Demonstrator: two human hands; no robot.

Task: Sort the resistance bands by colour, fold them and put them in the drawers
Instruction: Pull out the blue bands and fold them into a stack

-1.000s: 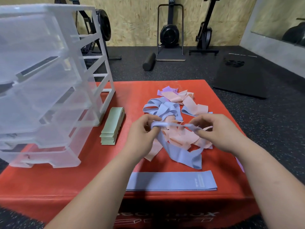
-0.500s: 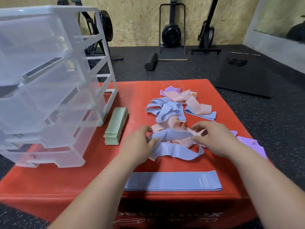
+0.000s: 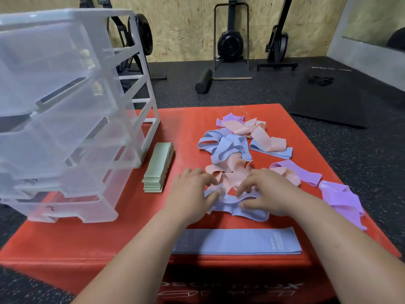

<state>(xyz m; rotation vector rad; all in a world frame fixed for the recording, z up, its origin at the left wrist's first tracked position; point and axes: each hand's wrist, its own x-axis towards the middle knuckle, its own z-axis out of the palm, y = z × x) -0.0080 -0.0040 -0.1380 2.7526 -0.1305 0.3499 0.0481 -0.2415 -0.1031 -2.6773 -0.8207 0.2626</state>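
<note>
one crumpled blue band (image 3: 238,208) is pinched by left hand (image 3: 190,193) and right hand (image 3: 270,191) | one flat blue band (image 3: 236,242) is laid nearer | one green band stack (image 3: 158,168) is set beside one drawer unit (image 3: 65,110)

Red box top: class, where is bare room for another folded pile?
Bare: the strip between the green stack and the loose tangle; the near-left corner, in front of the drawer unit, left of the flat blue band. Crowded: centre to right edge, where the left hand and right hand grip a crumpled blue band beside the purple bands.
</note>
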